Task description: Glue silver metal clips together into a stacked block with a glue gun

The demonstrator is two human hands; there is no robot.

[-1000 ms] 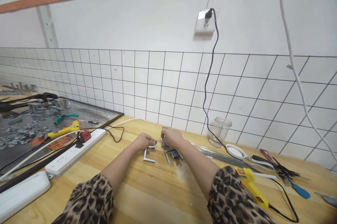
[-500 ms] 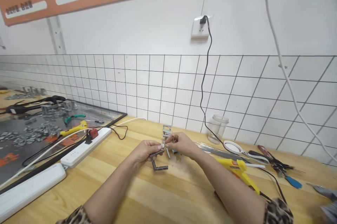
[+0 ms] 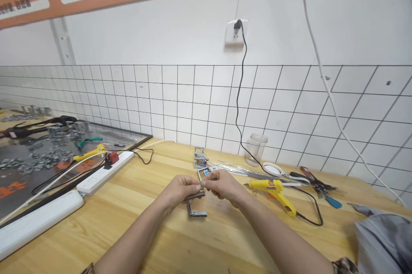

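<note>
Now held at centre frame, apparently just off the wooden bench (image 3: 167, 239): bent metal bracket (image 3: 195, 205), upper leg enclosed by the closed left hand (image 3: 180, 189), its end pinched narrowly by the right hand (image 3: 225, 185). Compared with one second ago, lifted from beside the pile of metal clips (image 3: 199, 158) and drawn nearer the lower edge, hence handling between the fingertips rather than on the surface. Further out: yellow glue gun (image 3: 273, 188) right of centre, clear jar (image 3: 255, 149) behind, white power strip (image 3: 104, 173) at left.

hands (image 3: 182, 190) drawn nearer, bracket (image 3: 197, 215) lifted
</note>
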